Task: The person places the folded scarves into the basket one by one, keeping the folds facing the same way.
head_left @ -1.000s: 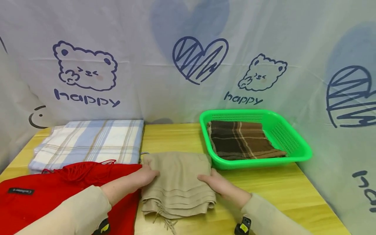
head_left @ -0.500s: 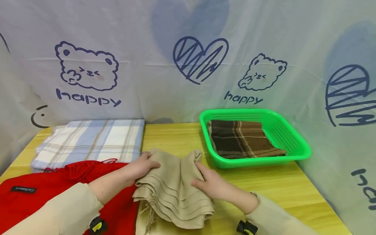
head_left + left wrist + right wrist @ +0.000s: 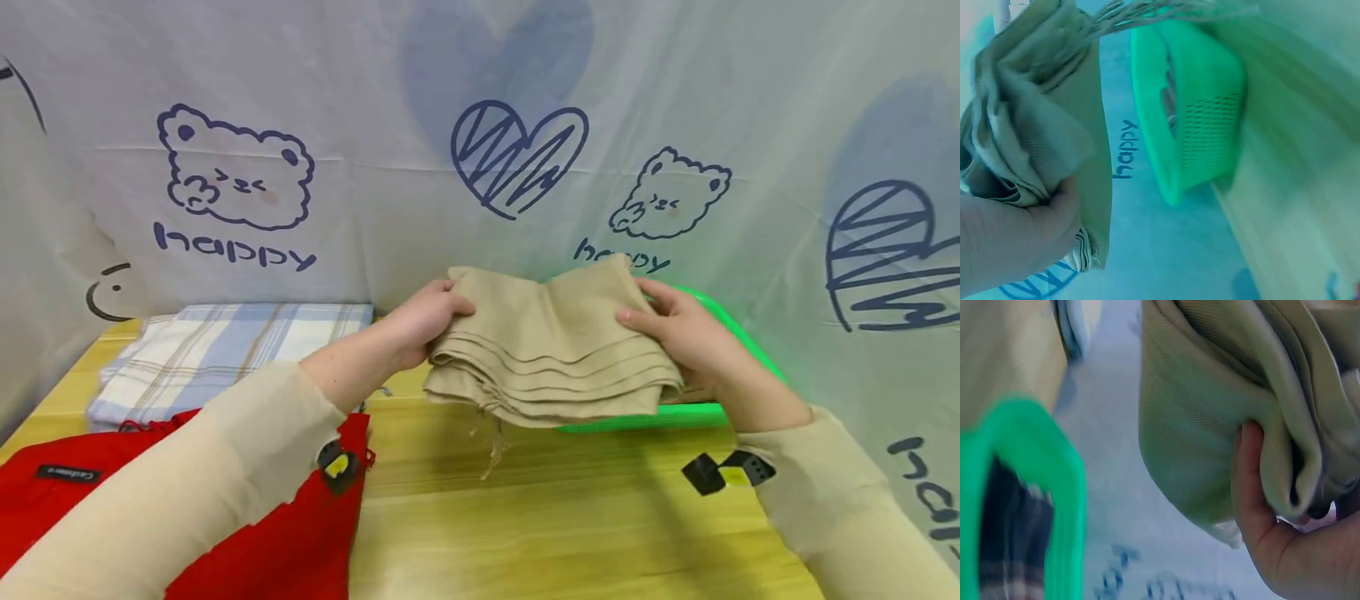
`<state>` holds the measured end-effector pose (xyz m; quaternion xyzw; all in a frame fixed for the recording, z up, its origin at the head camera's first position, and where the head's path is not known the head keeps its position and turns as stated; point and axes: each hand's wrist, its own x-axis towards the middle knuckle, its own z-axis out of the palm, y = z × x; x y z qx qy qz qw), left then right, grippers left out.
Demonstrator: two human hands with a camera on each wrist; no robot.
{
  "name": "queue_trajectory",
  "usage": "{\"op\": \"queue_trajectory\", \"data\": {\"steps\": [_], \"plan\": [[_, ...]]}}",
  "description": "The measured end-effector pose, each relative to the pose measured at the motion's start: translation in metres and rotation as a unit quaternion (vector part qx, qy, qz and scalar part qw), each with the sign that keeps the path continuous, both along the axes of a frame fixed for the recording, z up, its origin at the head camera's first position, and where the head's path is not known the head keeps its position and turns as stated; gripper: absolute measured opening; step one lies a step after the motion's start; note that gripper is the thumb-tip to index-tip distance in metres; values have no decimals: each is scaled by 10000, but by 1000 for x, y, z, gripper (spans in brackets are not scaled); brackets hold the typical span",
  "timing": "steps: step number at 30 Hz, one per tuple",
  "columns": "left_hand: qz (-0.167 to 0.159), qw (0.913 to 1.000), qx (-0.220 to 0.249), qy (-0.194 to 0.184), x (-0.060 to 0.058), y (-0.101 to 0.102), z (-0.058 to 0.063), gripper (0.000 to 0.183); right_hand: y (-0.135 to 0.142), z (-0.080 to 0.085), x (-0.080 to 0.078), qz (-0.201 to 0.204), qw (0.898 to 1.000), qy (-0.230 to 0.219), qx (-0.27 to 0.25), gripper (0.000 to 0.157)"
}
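Observation:
A folded beige scarf (image 3: 555,342) with a tan fringe hangs in the air between both hands, its layered edges toward me. At its left side my left hand (image 3: 427,325) grips the folds, thumb on top; the left wrist view shows the same hand (image 3: 1029,237) bunching the cloth. My right hand (image 3: 693,337) pinches the opposite side, and the thumb (image 3: 1250,469) lies along the fabric in the right wrist view. Behind the scarf is a green basket (image 3: 738,329), largely covered in the head view. Inside it lies a dark plaid scarf (image 3: 1013,531).
On the left of the wooden table (image 3: 480,533) lies a red scarf (image 3: 300,533) with a dark label. Beyond it is a folded blue-and-white plaid scarf (image 3: 240,350). A printed white curtain (image 3: 360,100) hangs behind the table.
Both hands have lifted the beige scarf off the table and carried it up, away from me and to the right, so that it now overlaps the green basket in the head view.

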<state>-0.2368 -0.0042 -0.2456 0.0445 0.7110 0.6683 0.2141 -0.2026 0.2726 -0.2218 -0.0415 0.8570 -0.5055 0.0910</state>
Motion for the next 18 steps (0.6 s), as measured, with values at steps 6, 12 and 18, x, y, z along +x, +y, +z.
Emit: {"op": "queue_trajectory", "data": {"steps": [6,12,18], "plan": [[337,9989,223,255,-38,61,16,63,46,19,-36,-922,9953,166,234,63],[358,9962,624,487,-63,116,8,74,77,15,-63,-1627,9837,605,468,59],[238,9947,866,508,-66,152,-26,81,110,-15,-73,-1987,9718,1067,690,53]]}}
